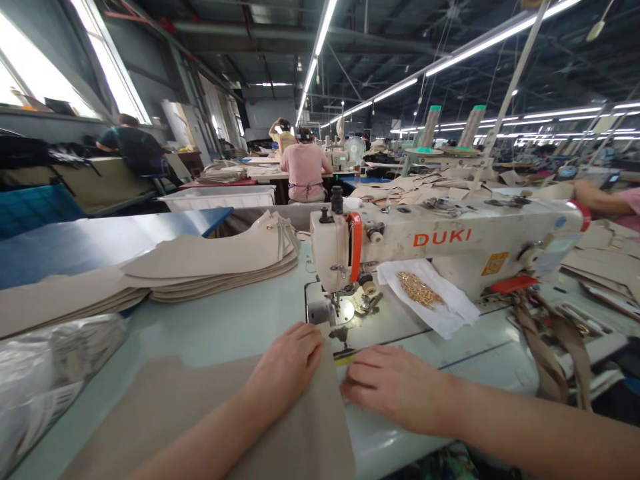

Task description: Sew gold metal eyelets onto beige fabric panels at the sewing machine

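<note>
From where I am standing, a person's two bare hands are working low in the frame, in front of a white sewing machine marked DUKI at centre right. A broad, flat beige panel is lying on the pale green tabletop at bottom centre, its upper right corner reaching just below the needle area. The left hand is resting on top of the panel near that corner, fingers close together and bent; I cannot tell whether it is pinching the edge. The right hand is lying just beside the panel's right edge, fingers curling inward, and their tips are hiding whatever they may be holding. The panel is looking light, matte and fairly firm yet bendable, probably not fragile or very slippery; the right edge near the corner is seeming the best place to hold, with the wide lower part being left supported by the table. A stack of beige panels is sitting at centre left, and gold metal pieces are lying on a white cloth right of the needle.
</note>
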`<state>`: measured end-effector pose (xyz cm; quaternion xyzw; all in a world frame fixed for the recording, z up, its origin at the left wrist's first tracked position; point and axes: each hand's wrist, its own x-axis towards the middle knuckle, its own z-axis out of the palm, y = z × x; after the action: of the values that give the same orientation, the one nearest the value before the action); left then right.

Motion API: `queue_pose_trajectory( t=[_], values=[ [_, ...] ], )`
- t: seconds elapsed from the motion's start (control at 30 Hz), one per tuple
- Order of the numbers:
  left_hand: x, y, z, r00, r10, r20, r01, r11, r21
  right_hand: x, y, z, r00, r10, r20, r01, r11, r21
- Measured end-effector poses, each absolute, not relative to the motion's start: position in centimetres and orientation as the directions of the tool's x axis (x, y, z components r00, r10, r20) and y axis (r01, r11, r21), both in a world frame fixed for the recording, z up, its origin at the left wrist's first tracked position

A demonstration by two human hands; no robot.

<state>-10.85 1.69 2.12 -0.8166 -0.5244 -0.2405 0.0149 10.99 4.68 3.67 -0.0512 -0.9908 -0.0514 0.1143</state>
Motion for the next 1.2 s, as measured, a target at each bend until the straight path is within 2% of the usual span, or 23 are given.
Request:
queue_pose_trajectory(
  t=[0.17,0.33,0.5,0.67,0.83,1.2],
  values=[
    [-11.1,1.8,2.2,0.353,0.857,0.375,0.859,-0.455,0.234,9.6,4.8,2.8,-0.953,0.024,0.301,0.072,0.987,0.147],
    [-11.1,1.8,2.1,0.360,0.865,0.349,0.870,-0.447,0.211,7.7,5.2,1.0,-0.902,0.126,0.412,0.177,0.980,0.088],
    [-11.0,1.6,1.8,0.370,0.838,0.400,0.868,-0.466,0.174,7.8,5.2,0.5,-0.927,0.148,0.346,0.162,0.987,0.011],
    [-11.1,1.7,1.5,0.407,0.799,0.442,0.855,-0.504,0.124,8.0,5.2,0.7,-0.924,0.166,0.343,0.165,0.986,-0.032],
    [-10.9,1.7,1.5,0.452,0.772,0.446,0.839,-0.538,0.081,7.8,5.1,0.6,-0.923,0.188,0.335,0.180,0.982,-0.055],
    [-10.9,2.0,1.2,0.468,0.749,0.469,0.826,-0.560,0.069,7.9,5.1,0.4,-0.913,0.182,0.364,0.179,0.983,-0.043]
  ],
)
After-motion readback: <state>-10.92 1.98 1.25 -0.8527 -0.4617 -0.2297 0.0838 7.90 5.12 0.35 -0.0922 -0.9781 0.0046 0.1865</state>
